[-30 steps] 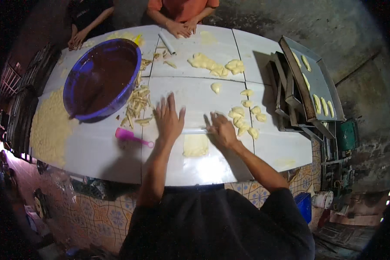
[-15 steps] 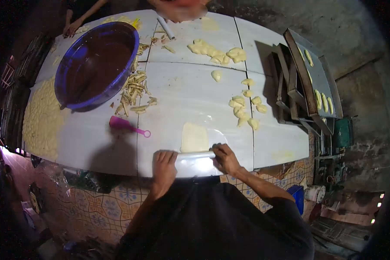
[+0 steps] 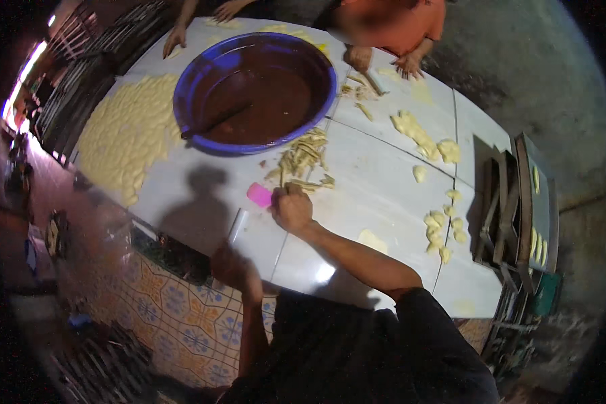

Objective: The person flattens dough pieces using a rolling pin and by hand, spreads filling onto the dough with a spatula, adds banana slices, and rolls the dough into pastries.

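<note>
My left hand (image 3: 234, 268) grips a pale rolling pin (image 3: 238, 225) at the table's near edge, its far end pointing away from me. My right hand (image 3: 291, 207) is closed on the pink scoop (image 3: 259, 194), reaching across beside a pile of thin strips (image 3: 303, 155), apparently banana. A flattened piece of pale dough (image 3: 374, 242) lies to the right, partly behind my right forearm. Above, the large blue tub (image 3: 323, 101) holds brown filling with a dark utensil in it. Small dough pieces (image 3: 435, 236) sit toward the right.
Many dough pieces (image 3: 124, 135) cover the table's left end. Stacked metal trays (image 3: 526, 202) with shaped dough stand at the right. A co-worker in orange (image 3: 417, 27) has hands by another roller (image 3: 372, 83); another person's hands (image 3: 176, 37) are at the far left edge.
The view has swung left. My hands left the dough sheet: the left now holds the roller at the near edge, the right has moved across onto the pink scoop. The co-worker now leans in.
</note>
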Motion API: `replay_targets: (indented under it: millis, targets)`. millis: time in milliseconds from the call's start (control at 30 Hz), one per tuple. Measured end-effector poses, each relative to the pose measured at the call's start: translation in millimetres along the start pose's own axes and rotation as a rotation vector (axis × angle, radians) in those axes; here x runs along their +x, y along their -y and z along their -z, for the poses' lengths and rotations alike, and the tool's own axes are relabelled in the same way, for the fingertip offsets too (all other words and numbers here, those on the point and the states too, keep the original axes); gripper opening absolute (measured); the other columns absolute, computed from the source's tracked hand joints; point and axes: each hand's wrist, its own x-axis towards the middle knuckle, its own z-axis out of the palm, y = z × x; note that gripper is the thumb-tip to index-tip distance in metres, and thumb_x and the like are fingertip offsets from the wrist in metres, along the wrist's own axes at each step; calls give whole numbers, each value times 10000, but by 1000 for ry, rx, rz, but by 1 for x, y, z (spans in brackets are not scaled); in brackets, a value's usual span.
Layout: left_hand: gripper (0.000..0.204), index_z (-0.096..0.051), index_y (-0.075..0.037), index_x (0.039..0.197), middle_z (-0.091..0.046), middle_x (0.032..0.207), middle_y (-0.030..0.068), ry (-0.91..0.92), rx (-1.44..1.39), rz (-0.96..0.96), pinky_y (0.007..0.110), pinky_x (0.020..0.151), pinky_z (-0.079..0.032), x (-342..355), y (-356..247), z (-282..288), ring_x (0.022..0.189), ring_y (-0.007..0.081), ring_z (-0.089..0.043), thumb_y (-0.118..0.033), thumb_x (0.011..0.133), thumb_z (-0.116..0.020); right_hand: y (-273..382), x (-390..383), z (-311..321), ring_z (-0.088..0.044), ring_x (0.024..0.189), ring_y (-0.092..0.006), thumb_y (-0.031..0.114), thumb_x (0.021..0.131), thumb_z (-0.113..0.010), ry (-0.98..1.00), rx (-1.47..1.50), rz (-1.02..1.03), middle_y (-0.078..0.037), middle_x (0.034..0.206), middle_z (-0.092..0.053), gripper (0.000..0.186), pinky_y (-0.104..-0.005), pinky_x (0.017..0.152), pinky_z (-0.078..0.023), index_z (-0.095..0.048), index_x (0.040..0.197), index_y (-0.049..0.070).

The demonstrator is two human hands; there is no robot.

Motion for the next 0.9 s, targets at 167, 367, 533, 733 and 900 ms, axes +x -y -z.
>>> replay_targets:
  millis: [167, 367, 533, 733, 900]
  targets:
    - [471, -517, -34, 1438, -591, 1276, 187, 36, -1113, 515, 439, 955, -472, 38, -1, 58, 1096, 367, -613, -80, 970, -494, -22, 6, 7, -627, 1037, -380, 140, 816, -735, 217, 201, 48, -178, 1063, -655, 265, -465, 890, -537, -645, 1050, 55]
    - [511, -611, -46, 1385, -562, 1193, 153, 53, -1179, 536, 492, 946, -409, 50, 24, 79, 1078, 325, -546, 43, 890, -517, 17, 48, 142, -671, 1010, -373, -25, 814, -635, 49, 298, 580, -193, 1141, -656, 329, -460, 881, -550, -669, 1138, 24]
    - [394, -635, -98, 1363, -611, 1220, 126, -28, -1025, 515, 499, 966, -372, 51, 15, 75, 1098, 322, -553, -83, 1006, -467, 17, 198, 151, -664, 1060, -415, 64, 783, -659, 445, -465, 241, -185, 1177, -668, 291, -483, 813, -558, -709, 1070, 71]
    - [373, -640, -78, 1344, -633, 1223, 145, 22, -1048, 509, 503, 965, -389, 39, 28, 83, 1115, 333, -574, -104, 1022, -454, 3, 235, 115, -716, 759, -379, 78, 761, -670, 608, -302, 528, -177, 758, -707, 154, -485, 595, -557, -731, 901, 62]
    - [361, -645, -61, 1329, -651, 1226, 161, 26, -1061, 470, 506, 965, -404, 41, 19, 82, 1128, 342, -591, -122, 1035, -444, -5, 232, 154, -607, 677, -253, 74, 810, -653, 826, 0, 741, -251, 822, -680, 264, -436, 675, -479, -723, 1055, 9]
